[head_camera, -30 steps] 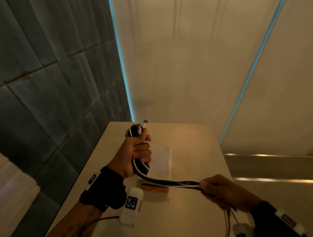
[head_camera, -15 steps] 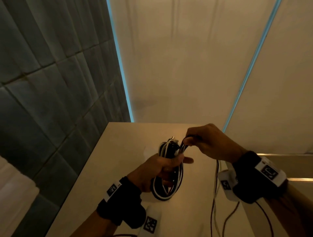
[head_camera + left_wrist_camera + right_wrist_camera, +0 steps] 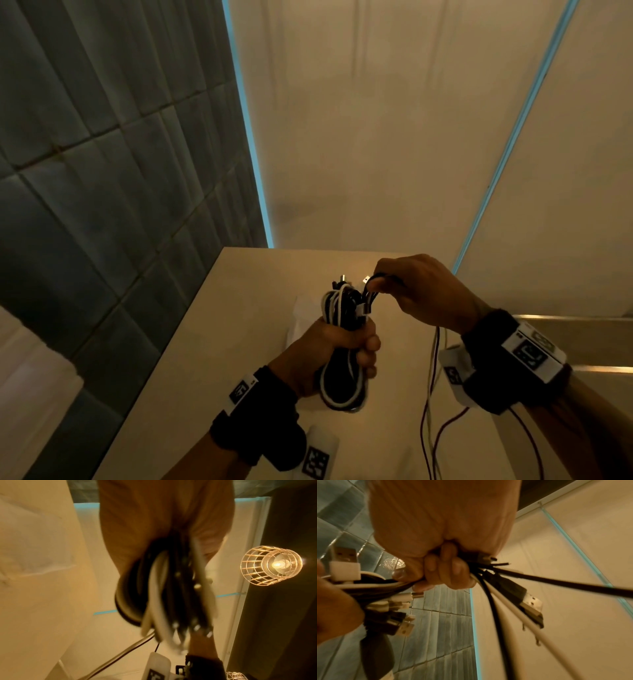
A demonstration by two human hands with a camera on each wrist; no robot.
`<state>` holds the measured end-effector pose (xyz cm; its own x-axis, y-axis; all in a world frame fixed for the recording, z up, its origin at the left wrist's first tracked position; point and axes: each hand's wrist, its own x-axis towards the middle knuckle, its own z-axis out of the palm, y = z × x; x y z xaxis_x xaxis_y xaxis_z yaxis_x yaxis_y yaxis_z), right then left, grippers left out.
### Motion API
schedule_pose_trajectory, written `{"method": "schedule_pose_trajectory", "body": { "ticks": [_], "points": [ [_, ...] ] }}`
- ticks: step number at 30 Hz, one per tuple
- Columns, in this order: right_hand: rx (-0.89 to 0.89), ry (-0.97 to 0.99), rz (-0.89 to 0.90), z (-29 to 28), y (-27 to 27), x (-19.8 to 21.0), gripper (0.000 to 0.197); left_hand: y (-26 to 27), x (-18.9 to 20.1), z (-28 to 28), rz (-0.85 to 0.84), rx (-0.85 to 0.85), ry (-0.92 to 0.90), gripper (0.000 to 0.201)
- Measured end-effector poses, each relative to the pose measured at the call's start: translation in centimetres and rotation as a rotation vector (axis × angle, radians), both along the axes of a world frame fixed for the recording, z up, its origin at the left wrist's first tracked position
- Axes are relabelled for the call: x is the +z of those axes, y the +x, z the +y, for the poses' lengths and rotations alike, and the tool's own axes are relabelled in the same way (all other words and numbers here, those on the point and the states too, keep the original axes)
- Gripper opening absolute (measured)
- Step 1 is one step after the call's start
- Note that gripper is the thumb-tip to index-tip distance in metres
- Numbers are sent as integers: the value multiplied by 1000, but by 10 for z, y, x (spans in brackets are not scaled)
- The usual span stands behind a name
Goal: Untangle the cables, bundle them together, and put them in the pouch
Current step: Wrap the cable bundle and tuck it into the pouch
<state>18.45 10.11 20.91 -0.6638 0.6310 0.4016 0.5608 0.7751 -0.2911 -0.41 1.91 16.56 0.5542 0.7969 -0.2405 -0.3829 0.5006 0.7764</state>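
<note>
Compared with one second ago, the right hand (image 3: 421, 294) has come up from low beside the table edge to the top of the coiled bundle of black and white cables (image 3: 342, 342). The loose length once stretched between the hands is now folded into the coil. I judge the bundling nearly finished; only the plug ends need tucking in.

The left hand (image 3: 325, 356) has its grip closed tight around the middle of the coil, held above the beige table (image 3: 212, 342). The right hand pinches the free ends with thumb and curled fingers. The white pouch (image 3: 301, 308) lies on the table, mostly hidden behind the coil. The table's left edge is near the grey tiled wall (image 3: 102, 171); the open room is to the right.
</note>
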Motion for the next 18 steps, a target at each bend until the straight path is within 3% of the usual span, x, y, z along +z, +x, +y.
{"method": "schedule_pose_trajectory", "body": {
  "ticks": [5, 10, 16, 18],
  "points": [
    [24, -175, 73, -10, 8, -16, 41, 0, 0, 3, 101, 5, -35, 42],
    [16, -865, 468, -39, 22, -45, 41, -3, 3, 7, 83, 222, -29, 40],
    [-71, -945, 763, -68, 18, -64, 44, 1, -9, 11, 2, 459, -94, 41],
    [-206, -812, 804, -73, 6, -60, 39, 7, -13, 11, 50, 511, -93, 44]
  ]
}}
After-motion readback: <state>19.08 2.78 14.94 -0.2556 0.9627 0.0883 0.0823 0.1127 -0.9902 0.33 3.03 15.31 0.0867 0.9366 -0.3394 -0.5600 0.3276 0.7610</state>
